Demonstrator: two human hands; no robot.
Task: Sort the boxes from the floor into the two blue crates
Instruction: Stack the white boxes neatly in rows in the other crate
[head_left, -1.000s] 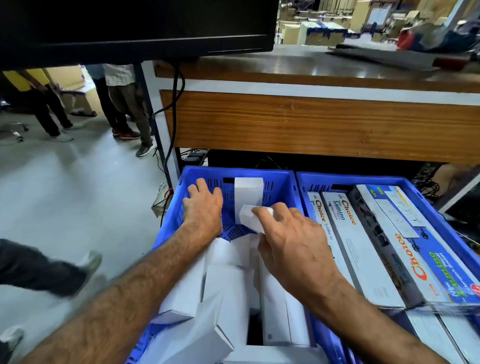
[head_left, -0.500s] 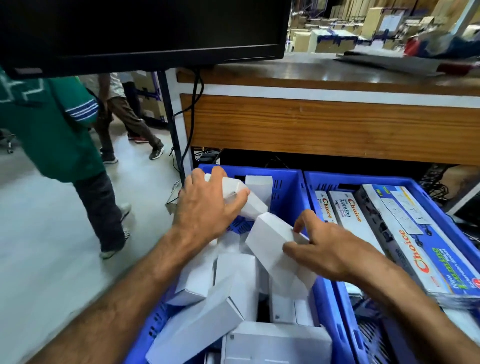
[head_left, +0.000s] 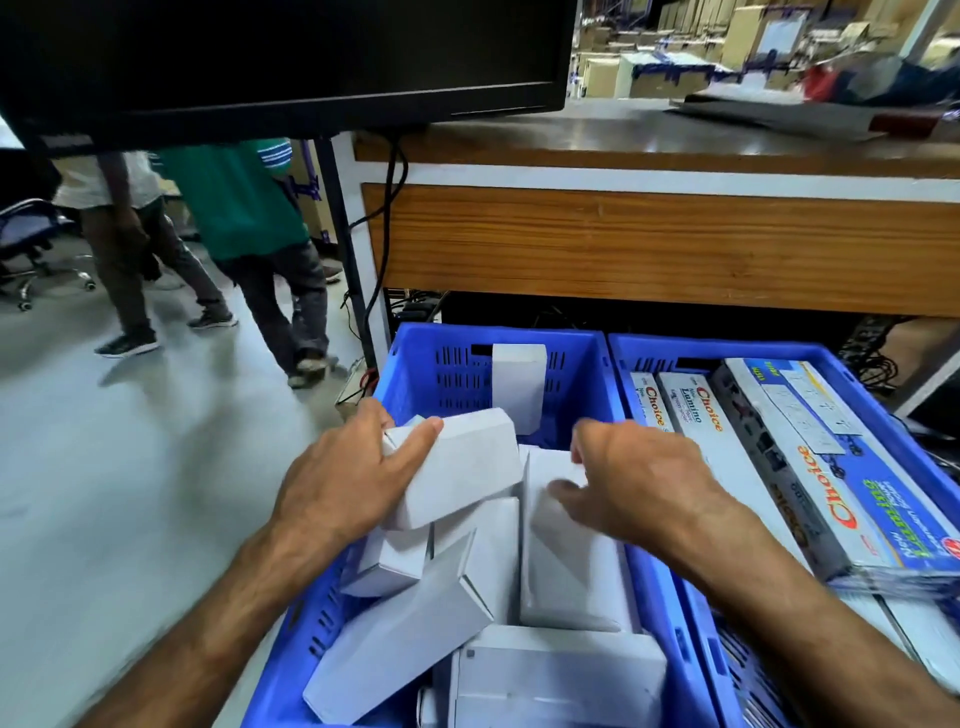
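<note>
Left hand (head_left: 353, 483) gripping a white box (head_left: 462, 467) at frame centre, long axis tilted toward upper right, above the left blue crate (head_left: 582, 364). Right hand (head_left: 639, 478) just beside, fingers loose, grasping nothing, resting on an upright box (head_left: 566, 561).

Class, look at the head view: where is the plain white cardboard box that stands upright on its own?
The upright plain white cardboard box leans against the far wall of the left blue plastic crate, beyond the left hand and right hand.

two bare forearms, hairy, no sleeves visible; left hand (head_left: 347, 478) and right hand (head_left: 641, 480) bare, ungloved.
</note>
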